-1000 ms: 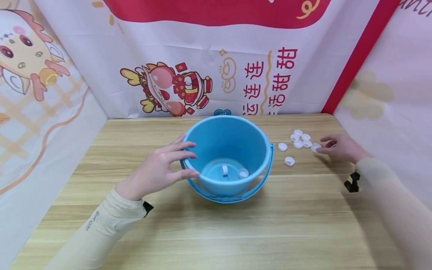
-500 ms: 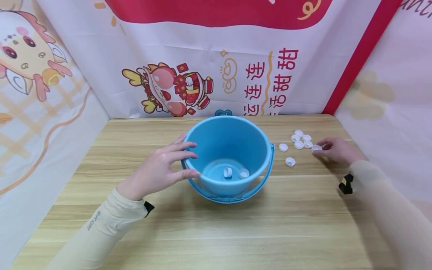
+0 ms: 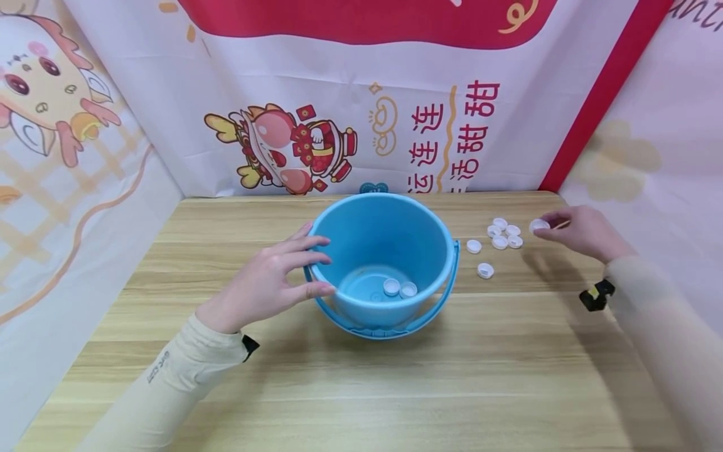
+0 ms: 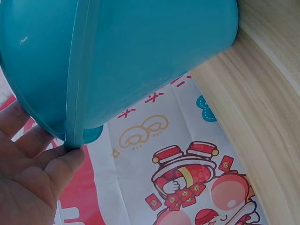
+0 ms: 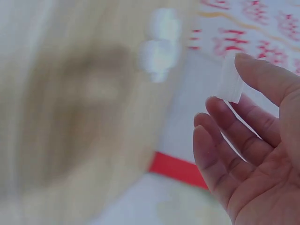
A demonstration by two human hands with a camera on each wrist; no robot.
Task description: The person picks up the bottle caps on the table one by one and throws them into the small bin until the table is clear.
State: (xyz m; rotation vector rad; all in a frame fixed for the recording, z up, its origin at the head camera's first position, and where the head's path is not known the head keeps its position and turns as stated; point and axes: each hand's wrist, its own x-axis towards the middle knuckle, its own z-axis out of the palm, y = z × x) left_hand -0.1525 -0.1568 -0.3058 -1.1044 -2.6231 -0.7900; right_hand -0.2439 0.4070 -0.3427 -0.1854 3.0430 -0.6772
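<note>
A light blue bucket [image 3: 384, 245] stands upright on the wooden table, its handle hanging down at the front. My left hand [image 3: 277, 279] holds the bucket's left rim; in the left wrist view the thumb [image 4: 68, 166] presses one side of the rim and the fingers lie behind. Two white bottle caps [image 3: 391, 287] lie on the bucket's floor. My right hand [image 3: 590, 233] pinches another white bottle cap [image 5: 229, 79] between thumb and fingertips, raised over the table's right side. Several more caps [image 3: 499, 242] lie grouped just left of that hand.
Between the group and the bucket lie two single caps [image 3: 485, 270]. A printed white cloth [image 3: 361, 113] hangs behind the wooden table [image 3: 395, 389], and more cloth lines both sides. The bucket's handle [image 3: 378, 334] juts out in front.
My right hand has picked up a cap beside the group and lifted it up and slightly right. One cap in the bucket has rolled right and settled flat. My left hand stays at the rim.
</note>
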